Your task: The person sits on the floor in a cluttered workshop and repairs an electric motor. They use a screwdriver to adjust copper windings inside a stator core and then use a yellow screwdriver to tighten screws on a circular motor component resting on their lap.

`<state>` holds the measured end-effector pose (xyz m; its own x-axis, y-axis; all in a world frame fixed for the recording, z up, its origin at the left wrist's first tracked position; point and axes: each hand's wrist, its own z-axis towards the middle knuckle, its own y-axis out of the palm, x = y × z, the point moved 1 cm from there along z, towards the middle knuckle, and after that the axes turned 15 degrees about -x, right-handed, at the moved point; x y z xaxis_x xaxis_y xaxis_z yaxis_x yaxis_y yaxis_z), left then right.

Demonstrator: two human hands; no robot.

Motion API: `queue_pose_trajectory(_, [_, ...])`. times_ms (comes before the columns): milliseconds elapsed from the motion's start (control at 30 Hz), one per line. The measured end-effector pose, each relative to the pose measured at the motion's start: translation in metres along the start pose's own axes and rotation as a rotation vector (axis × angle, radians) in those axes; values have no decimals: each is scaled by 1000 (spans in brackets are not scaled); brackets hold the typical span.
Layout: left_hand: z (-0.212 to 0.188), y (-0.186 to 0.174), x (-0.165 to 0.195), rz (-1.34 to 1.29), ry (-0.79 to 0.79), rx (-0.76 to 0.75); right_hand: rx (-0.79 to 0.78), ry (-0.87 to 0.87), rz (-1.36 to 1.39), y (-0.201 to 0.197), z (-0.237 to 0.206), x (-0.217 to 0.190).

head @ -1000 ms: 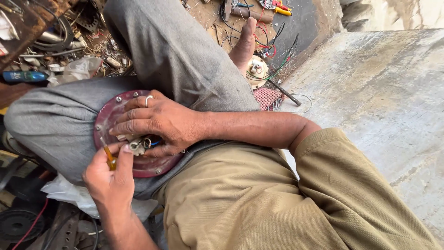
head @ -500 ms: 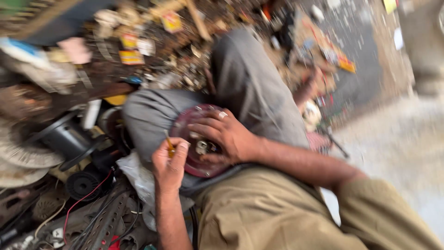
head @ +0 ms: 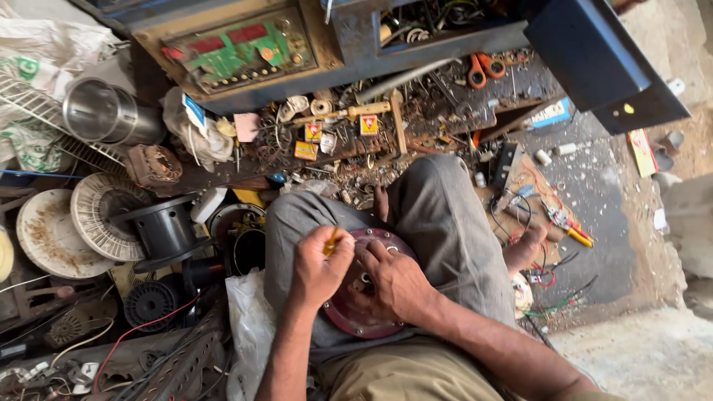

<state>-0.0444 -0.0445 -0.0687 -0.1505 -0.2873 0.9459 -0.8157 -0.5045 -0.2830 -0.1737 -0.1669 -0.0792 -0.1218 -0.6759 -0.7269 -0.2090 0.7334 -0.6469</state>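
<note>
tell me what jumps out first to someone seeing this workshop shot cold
Dead centre, a round dark-red metal cover rests on the person's lap, steadied by the right hand, while the left hand holds a small yellow-handled tool over it. Behind them a bench littered with small parts runs across the top, with orange-handled scissors on it and a shiny steel cylinder at far left.

— What lies on the lap?
— A round dark red metal disc (head: 355, 315), flat, with small bolts along its rim and a metal hub in the middle.
— And the small tool?
— A thin yellow-handled screwdriver (head: 331, 240), tilted, above the disc's far left edge.
</note>
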Motion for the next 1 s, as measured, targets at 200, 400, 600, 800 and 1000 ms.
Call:
queue_pose_trajectory(200, [15, 4, -21, -20, -39, -11, 74, -213, 17, -7, -3, 6])
queue_pose_trajectory(400, [-8, 6, -53, -293, -130, -64, -33, -223, 18, -6, -7, 6])
queue_pose_trajectory(600, [-17, 4, -76, -764, -130, 11, -126, -328, 192, -30, -5, 20])
queue_pose_trajectory(800, [-28, 12, -27, -221, 207, -75, 139, -66, 1029, -35, -28, 27])
queue_pose_trajectory(1000, [-28, 17, 36, 347, 379, -63, 25, -37, 1900, -10, -29, 32])
